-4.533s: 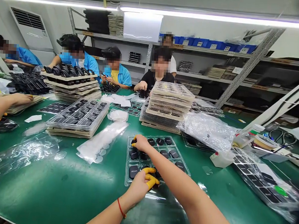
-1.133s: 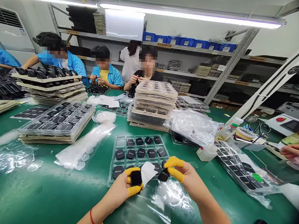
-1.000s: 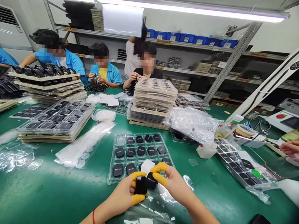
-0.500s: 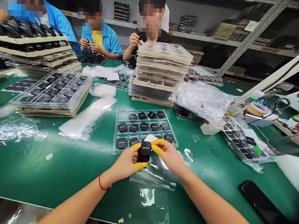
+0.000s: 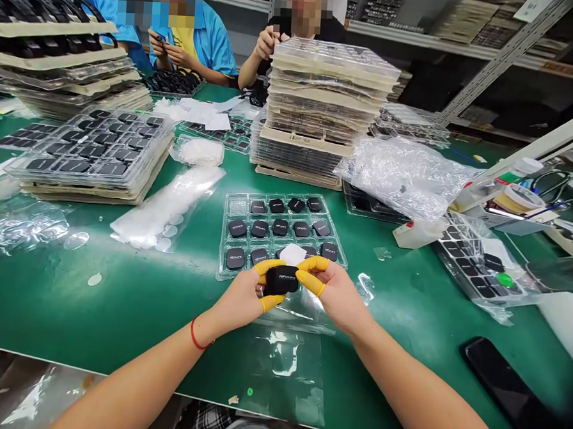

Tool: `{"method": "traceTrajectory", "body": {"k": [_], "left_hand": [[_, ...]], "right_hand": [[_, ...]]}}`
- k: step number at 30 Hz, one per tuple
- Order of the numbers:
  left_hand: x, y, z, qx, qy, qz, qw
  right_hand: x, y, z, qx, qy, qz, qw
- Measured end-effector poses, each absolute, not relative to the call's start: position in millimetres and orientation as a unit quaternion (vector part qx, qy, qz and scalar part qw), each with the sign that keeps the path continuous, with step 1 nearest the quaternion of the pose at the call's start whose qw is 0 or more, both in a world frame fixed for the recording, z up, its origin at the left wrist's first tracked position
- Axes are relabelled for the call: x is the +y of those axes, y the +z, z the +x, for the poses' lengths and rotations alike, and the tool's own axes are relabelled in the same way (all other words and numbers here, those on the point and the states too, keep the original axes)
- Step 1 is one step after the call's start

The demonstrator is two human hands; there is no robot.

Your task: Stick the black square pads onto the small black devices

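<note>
Both my hands wear yellow finger cots and meet over the green table. My left hand (image 5: pixel 240 296) and my right hand (image 5: pixel 336 292) together pinch a small black square part (image 5: pixel 282 281) with white lettering. A white slip (image 5: pixel 293 253) shows just behind it. Right beyond my fingers lies a clear blister tray (image 5: pixel 232 204) holding several more black square parts. Clear plastic bags (image 5: pixel 286 360) lie flat under my wrists.
A tall stack of trays (image 5: pixel 323 107) stands behind the blister tray, another stack (image 5: pixel 90 156) at left. A bag of white discs (image 5: pixel 167 203), crumpled plastic (image 5: pixel 406 173), a black phone (image 5: pixel 505 392) at right. Other people work across the table.
My right hand brought its black part over to the left hand, and both now hold the part together. The view has tilted down and closer to the table.
</note>
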State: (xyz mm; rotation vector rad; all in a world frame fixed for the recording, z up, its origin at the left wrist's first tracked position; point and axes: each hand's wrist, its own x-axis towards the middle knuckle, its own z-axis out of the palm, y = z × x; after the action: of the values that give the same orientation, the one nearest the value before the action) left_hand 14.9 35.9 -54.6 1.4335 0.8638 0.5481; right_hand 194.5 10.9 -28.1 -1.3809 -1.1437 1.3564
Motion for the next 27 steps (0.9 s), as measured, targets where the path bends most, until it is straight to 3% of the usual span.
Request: {"method": "traceTrajectory", "body": {"k": [7,27], "left_hand": [[34.6,-51.6,13.5,0.368,0.241,0.693,0.572],[35.1,-54.5,12.9,0.364,0.235,0.69,0.58]], "right_hand": [[10.3,-37.7,190.6,-0.434,0.59,-0.558,0.389],[12.2,-35.5,189.6,-0.401,0.619,-0.552,0.388]]}}
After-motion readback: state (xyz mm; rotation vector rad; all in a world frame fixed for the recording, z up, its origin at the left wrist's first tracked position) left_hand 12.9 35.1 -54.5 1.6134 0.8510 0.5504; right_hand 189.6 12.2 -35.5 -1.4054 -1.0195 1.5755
